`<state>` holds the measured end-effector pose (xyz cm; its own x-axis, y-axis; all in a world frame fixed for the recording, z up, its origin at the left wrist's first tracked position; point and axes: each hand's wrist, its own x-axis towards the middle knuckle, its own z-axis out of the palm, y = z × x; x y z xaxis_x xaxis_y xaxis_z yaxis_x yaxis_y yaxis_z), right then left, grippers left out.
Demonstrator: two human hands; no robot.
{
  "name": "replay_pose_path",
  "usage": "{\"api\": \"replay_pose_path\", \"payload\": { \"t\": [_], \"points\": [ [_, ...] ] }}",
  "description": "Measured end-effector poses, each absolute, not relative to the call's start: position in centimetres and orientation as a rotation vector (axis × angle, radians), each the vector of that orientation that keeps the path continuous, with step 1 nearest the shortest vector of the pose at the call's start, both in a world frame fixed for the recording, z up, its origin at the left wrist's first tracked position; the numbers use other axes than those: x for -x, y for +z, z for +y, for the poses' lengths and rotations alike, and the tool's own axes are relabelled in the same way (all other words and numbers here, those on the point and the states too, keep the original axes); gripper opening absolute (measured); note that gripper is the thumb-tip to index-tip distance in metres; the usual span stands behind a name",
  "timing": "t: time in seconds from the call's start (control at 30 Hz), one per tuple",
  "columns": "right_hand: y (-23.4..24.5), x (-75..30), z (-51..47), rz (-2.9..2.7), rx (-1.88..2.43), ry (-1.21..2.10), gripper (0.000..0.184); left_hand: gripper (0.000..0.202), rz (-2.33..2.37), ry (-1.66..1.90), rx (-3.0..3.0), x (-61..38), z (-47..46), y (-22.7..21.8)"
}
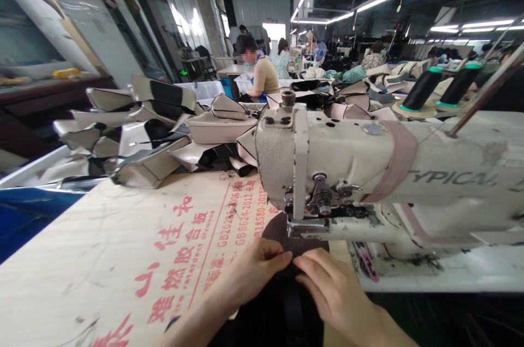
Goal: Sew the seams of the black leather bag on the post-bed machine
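A dark brown, flexible sewing piece (282,232) lies under the head of a cream sewing machine (339,156) and hangs down toward me. My left hand (260,268) is closed, pinching the piece's near edge between thumb and fingers. Close beside it, my right hand (327,284) pinches the same edge, fingertips almost meeting the left ones. Both hands are just in front of the machine's presser area, whose needle I cannot make out. Below them hangs black material (282,314), partly hidden by my wrists.
Plywood board (164,249) with red printing spreads to the left. Behind it are heaped beige and black sewn pieces (159,129). Two black thread cones (421,90) stand on the machine's far side. A pink clip-like item (367,262) lies below the arm. A seated person (264,74) works beyond.
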<state>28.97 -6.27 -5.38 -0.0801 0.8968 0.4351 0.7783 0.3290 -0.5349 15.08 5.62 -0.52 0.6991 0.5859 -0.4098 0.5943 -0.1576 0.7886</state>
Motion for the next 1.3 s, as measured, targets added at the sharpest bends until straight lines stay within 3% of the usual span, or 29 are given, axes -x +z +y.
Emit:
{"api": "replay_pose_path", "payload": {
  "t": [0.2, 0.53, 0.73, 1.03, 1.3],
  "points": [
    [-6.2, -29.1, -6.4, -2.004, 1.407, 0.021, 0.04, 0.04, 0.986, 0.065, -1.663, -15.6, 5.0, 0.1],
    [-4.1, -29.0, -5.3, -1.867, 1.461, 0.161, 0.017, 0.036, 0.993, 0.085, -1.636, -15.1, 5.4, -0.9],
    [-3.7, -29.1, -5.3, -1.891, 1.436, 0.142, 0.018, 0.019, 0.889, 0.432, -2.112, -12.8, 3.3, -0.4],
    [-4.3, -29.0, -5.3, -1.798, 1.481, 0.195, 0.016, 0.057, 0.592, 0.349, -2.841, -10.6, 1.8, -2.2],
    [-5.9, -29.4, -5.1, -1.746, 1.466, 0.191, 0.022, 0.039, 0.611, 0.193, -2.888, -12.7, 2.0, -1.9]
  ]
}}
